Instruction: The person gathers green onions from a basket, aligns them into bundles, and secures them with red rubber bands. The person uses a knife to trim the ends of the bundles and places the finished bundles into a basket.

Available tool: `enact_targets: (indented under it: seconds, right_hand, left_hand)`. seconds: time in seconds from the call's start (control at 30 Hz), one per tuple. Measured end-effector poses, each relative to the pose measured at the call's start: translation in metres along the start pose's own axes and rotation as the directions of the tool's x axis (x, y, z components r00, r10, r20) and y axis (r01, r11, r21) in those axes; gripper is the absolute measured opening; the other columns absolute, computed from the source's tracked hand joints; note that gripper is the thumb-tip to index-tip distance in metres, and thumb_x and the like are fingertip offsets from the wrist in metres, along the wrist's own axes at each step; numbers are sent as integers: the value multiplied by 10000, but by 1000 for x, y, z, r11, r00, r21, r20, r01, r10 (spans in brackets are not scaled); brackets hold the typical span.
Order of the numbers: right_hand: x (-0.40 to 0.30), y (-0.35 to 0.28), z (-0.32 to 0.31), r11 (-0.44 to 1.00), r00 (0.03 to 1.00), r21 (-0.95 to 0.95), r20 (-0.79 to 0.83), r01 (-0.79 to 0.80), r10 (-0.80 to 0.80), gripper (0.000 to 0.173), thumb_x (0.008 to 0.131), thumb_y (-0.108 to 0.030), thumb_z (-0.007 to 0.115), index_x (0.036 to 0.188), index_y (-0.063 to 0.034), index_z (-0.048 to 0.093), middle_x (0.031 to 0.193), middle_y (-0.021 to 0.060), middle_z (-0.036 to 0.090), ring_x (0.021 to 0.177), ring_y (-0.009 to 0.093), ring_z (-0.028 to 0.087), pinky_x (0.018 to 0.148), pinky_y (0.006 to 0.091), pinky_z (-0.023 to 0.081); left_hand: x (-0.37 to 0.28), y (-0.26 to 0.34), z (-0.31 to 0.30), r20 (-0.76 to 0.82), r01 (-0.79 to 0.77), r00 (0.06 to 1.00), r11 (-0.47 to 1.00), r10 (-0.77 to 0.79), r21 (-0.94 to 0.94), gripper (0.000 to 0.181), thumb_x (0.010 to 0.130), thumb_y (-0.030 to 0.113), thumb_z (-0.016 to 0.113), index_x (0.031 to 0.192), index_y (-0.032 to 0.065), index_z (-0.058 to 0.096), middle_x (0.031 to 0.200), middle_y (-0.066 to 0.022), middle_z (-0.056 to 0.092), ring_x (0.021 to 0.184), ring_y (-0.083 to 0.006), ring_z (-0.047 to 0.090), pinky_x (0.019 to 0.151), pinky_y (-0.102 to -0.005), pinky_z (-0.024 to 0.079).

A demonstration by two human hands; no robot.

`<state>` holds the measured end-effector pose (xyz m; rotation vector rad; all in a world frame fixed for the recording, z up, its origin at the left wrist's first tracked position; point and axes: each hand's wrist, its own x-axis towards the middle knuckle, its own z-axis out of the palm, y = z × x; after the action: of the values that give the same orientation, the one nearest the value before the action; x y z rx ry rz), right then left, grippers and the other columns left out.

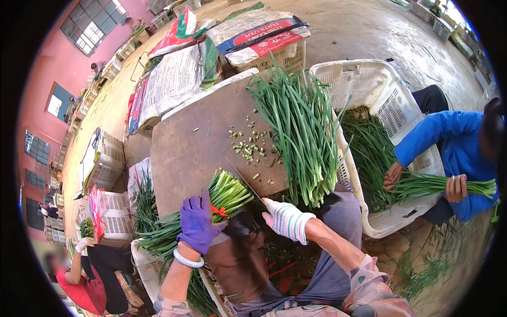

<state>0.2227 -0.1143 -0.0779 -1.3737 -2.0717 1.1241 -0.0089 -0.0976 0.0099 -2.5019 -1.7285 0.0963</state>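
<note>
My left hand [200, 224], in a purple glove, presses on a bunch of green leafy stalks [229, 192] bound with a red tie [220, 211]. The bunch lies at the near edge of a brown board [190, 134], its pale cut ends pointing away from me. In my right hand [287, 220], in a striped white fingerless glove, is a knife [245, 180]; its blade runs beside the cut ends. Short cut stem pieces [248, 149] are scattered on the board. A large loose pile of long green stalks [303, 134] lies along the board's right side.
A white plastic crate [352, 190] of greens stands at the right, where a person in blue [447, 138] holds a bunch. Sack-covered crates [174, 79] stand beyond the board. Another crate [148, 261] is at my left knee; a person in red [85, 289] sits further left.
</note>
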Motion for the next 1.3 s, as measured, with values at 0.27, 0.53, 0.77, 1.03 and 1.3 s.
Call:
enact_targets:
  seconds: [0.27,0.53,0.77,1.03,1.3]
  right_hand:
    - [91,-8,-16,950,987,-283,-59,129,-151,232,835,-187,547,964,6,528,726,232,608,702,407,614,628,459,495]
    - [125,-4,-36,990,927,-140,-375,-26,-29,315,871,-277,561,1019,2,570,824,242,638,788,396,628,713,431,509]
    - [116,-20,-66,934,871,-338,-486,-117,-67,465,816,-240,654,1198,-8,528,1057,204,598,889,358,617,780,396,499]
    - [85,-88,-58,993,985,-110,-161,48,-66,402,832,-402,605,943,-22,670,859,198,640,822,357,621,749,407,495]
    - [37,-139,-72,972,970,-9,-74,233,-233,266,766,-273,703,777,-13,649,735,173,612,710,320,607,662,374,476]
  left_hand:
    - [-2,-12,9,-39,35,999,999,-36,-39,1005,501,401,827,1308,2,380,1016,-146,452,927,-311,437,831,-424,395]
    - [-13,-21,16,-32,-18,999,999,17,-43,1078,572,645,702,1341,-23,348,1205,-241,436,1104,-382,440,1000,-565,261]
    - [-4,-30,12,-19,-79,997,987,77,-138,868,680,384,710,1344,-40,345,1055,-169,495,931,-301,507,833,-403,425]
    - [-21,-28,-2,-139,-212,967,977,215,39,640,737,129,588,1324,-28,390,943,-135,527,815,-272,533,708,-359,462]
    - [-79,-11,-86,-152,-282,941,948,303,145,568,751,120,538,1293,-19,443,911,-114,516,805,-256,522,706,-345,452]
